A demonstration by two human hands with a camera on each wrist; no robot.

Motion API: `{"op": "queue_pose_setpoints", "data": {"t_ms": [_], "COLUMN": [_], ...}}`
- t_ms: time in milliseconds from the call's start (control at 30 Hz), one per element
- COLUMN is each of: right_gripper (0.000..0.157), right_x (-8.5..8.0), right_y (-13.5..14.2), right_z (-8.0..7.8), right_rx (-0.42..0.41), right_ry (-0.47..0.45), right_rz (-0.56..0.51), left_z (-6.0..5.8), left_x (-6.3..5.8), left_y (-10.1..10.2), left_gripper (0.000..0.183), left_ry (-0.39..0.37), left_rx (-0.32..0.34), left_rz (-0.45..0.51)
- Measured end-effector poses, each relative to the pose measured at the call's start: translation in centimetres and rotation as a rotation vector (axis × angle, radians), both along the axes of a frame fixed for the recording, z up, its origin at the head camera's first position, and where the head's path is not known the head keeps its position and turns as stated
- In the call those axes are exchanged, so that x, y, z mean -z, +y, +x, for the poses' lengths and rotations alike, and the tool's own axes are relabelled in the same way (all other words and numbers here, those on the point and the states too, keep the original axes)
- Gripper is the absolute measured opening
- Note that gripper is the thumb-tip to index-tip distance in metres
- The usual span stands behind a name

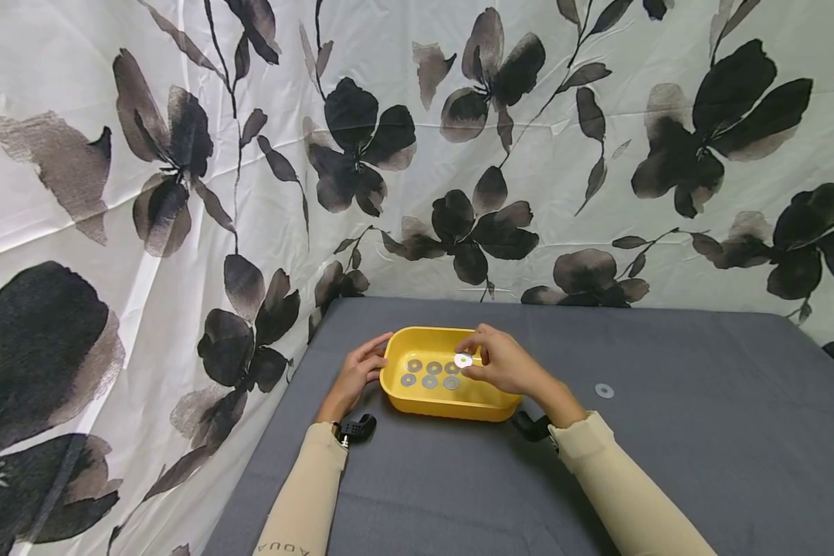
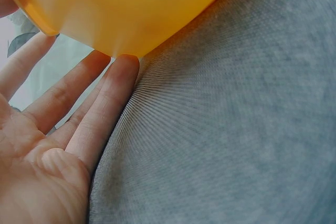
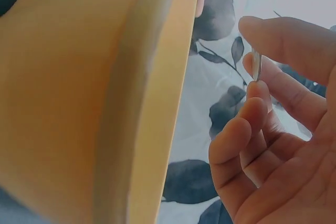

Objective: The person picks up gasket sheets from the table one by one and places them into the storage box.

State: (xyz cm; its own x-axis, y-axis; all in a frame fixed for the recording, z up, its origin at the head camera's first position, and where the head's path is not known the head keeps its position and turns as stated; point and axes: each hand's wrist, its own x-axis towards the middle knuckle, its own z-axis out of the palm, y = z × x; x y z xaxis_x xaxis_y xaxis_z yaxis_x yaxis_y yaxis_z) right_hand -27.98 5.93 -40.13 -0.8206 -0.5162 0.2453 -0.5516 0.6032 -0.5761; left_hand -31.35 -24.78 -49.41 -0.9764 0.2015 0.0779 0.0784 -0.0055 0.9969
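Observation:
A yellow tray [image 1: 445, 408] with rounded corners holds several flat grey washers [image 1: 429, 381], laid in two rows on its floor. My left hand [image 1: 357, 373] rests its nearly straight fingertips against the tray's left end; in the left wrist view the fingers [image 2: 107, 103] touch its outer wall. Over the tray's inside, my right hand [image 1: 506, 361] pinches one bright washer [image 1: 463, 356] between thumb and fingertips. That washer [image 3: 256, 65] appears edge-on in the right wrist view, above the tray's rim, with the other fingers curled below it.
One loose washer [image 1: 604, 391] lies on the grey tablecloth [image 1: 702, 432], right of the tray. A white curtain with dark flowers [image 1: 472, 232] hangs behind the table and along its left side. Black camera mounts [image 1: 358, 428] sit on both wrists.

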Motion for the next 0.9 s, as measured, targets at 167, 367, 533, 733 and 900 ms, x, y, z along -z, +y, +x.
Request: {"op": "queue_pose_setpoints", "data": {"t_ms": [167, 367, 533, 733, 900], "right_gripper": [0.027, 0.026, 0.026, 0.027, 0.028], "right_x": [0.5, 1.2, 1.6, 2.0, 2.4], "right_y": [-1.0, -2.0, -2.7, -3.6, -4.6], "right_z": [-0.2, -0.5, -0.6, -0.8, -1.3], "right_rx": [-0.014, -0.032, -0.031, -0.039, -0.049], "right_ry": [-0.031, -0.045, -0.059, -0.107, -0.117], "right_rz": [-0.022, -0.03, -0.031, -0.035, -0.039], "left_z": [0.1, 0.1, 0.1, 0.1, 0.1], "left_x": [0.1, 0.0, 0.0, 0.1, 0.2], "left_y": [0.2, 0.3, 0.4, 0.3, 0.3], "left_gripper": [0.048, 0.048, 0.048, 0.049, 0.048], "left_ry": [0.013, 0.013, 0.01, 0.017, 0.021], "left_rx": [-0.004, 0.001, 0.001, 0.005, -0.011], "left_rz": [0.006, -0.001, 0.004, 0.0, 0.005]}}
